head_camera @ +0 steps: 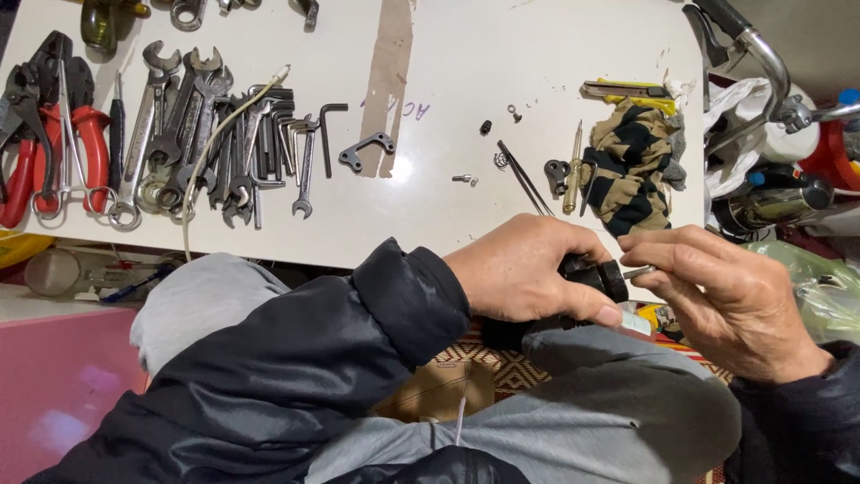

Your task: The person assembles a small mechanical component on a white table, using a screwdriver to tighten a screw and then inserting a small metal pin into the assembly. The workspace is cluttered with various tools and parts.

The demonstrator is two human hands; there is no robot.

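Low over a white worktable (pixel 502 54), the left hand (pixel 528 269) clamps a black round part (pixel 602 276) at lower centre, steadying it while the right hand (pixel 717 296) pinches a small metal pin (pixel 640 272) against it, with spanners (pixel 197 134) spread upper left.

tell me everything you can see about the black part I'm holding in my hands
The black part is a small, roundish piece with a matte, plastic-like or rubbery look, mostly hidden by fingers. It is held above the lap, just off the near edge of the white table. The left hand wraps around it from above, thumb underneath. The right hand pinches a thin metal pin or screw whose tip meets the part's right end. Its full shape cannot be told.
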